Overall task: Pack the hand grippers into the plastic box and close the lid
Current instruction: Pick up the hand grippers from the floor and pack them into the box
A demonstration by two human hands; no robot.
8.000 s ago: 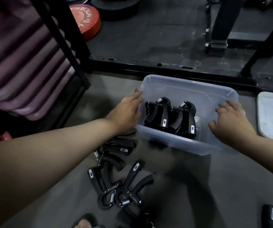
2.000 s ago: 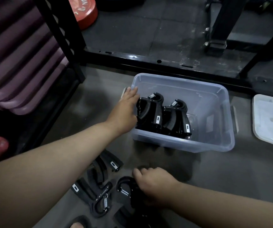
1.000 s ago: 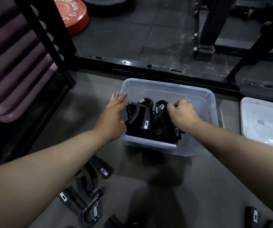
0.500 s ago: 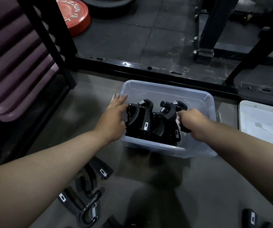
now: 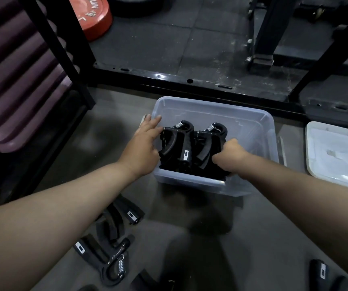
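Observation:
A clear plastic box [image 5: 252, 122] stands open on the grey floor. Black hand grippers [image 5: 181, 143] with steel springs stand packed in its left half. My left hand [image 5: 145, 148] rests flat against the leftmost gripper at the box's left wall, fingers spread. My right hand [image 5: 229, 156] is closed around the handles of a hand gripper [image 5: 215, 133] inside the box, near the front wall. Loose hand grippers [image 5: 110, 255] lie on the floor at the lower left, partly under my left forearm. The white lid [image 5: 336, 152] lies flat to the right of the box.
Another hand gripper [image 5: 320, 271] lies at the bottom right. A black rack frame [image 5: 189, 80] runs along the floor behind the box. A red weight plate [image 5: 93, 15] lies at the back left, beside purple rolled mats [image 5: 15, 80] on a rack.
My right hand picked a gripper off the floor, carried it into the box and has pushed it down beside the others. My left hand stayed against the left side.

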